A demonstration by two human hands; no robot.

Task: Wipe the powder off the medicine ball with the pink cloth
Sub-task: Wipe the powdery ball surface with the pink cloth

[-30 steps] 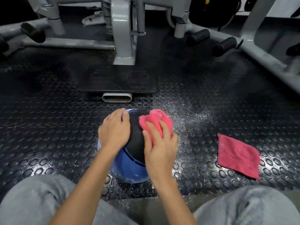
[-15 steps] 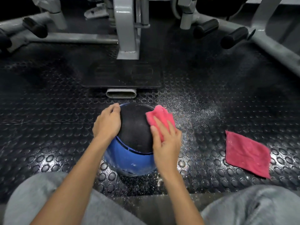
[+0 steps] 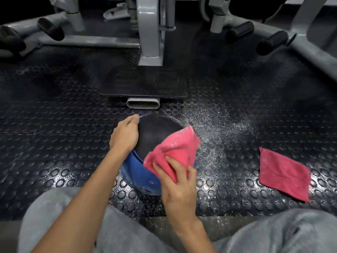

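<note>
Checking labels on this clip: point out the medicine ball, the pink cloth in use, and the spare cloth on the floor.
medicine ball [image 3: 155,136], head view, black top panel.
pink cloth [image 3: 175,148], head view, bunched middle.
spare cloth [image 3: 284,174], head view, flat centre.

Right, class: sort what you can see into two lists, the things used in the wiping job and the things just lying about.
In use:
ball, steadied by the left hand
pink cloth, held by the right hand

Lying about:
spare cloth, flat on the mat
spilt powder on the mat
machine frame
footplate
</note>
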